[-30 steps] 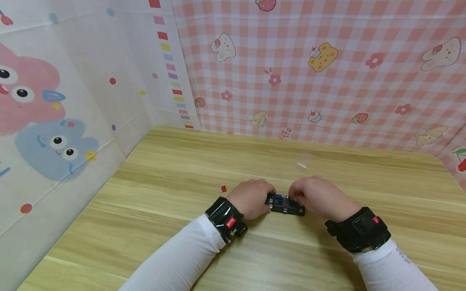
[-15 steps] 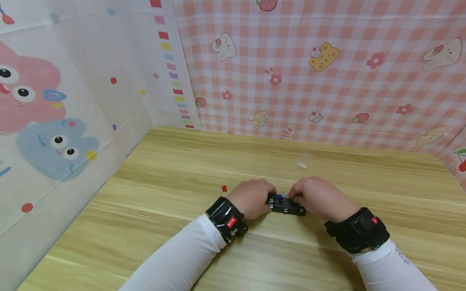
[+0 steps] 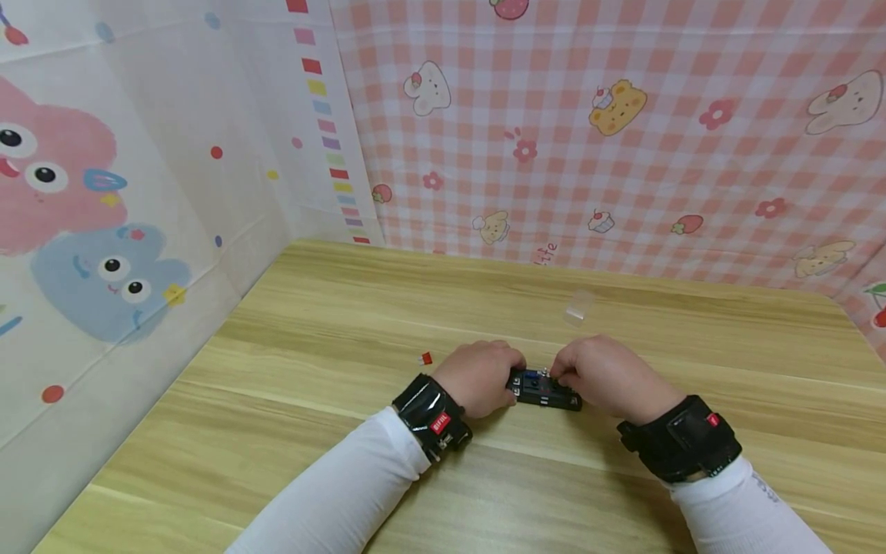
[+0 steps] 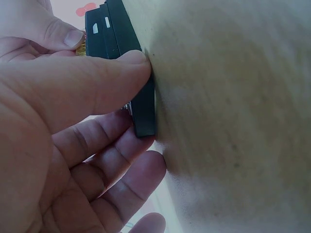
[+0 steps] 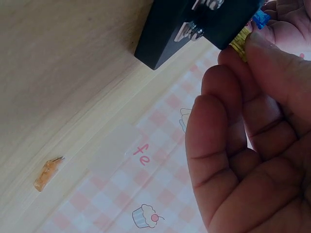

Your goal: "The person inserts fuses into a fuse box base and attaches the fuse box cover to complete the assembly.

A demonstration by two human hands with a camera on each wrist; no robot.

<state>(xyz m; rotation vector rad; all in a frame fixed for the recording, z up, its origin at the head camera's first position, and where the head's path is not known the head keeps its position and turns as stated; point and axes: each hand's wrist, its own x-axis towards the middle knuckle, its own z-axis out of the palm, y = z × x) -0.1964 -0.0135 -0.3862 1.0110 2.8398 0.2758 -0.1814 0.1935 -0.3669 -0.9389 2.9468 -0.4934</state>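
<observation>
The person's left hand point(image 3: 479, 377) grips the left end of a black block point(image 3: 545, 400), which lies on the wooden table point(image 3: 304, 331) between the two hands. The right hand point(image 3: 609, 377) pinches a small yellow piece point(image 5: 238, 44) at the block's right half, near a blue piece point(image 5: 261, 19) on it; a small red piece point(image 3: 426, 358) lies near the left hand, and a clear plastic piece point(image 3: 578, 307) farther back

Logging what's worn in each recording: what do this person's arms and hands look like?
The left sleeve and right sleeve are white, the right one with a faint print. The left wristband is glossy black with a red, white-lettered label; the right wristband is black with a smaller red tag. The left hand and right hand are ungloved.
</observation>
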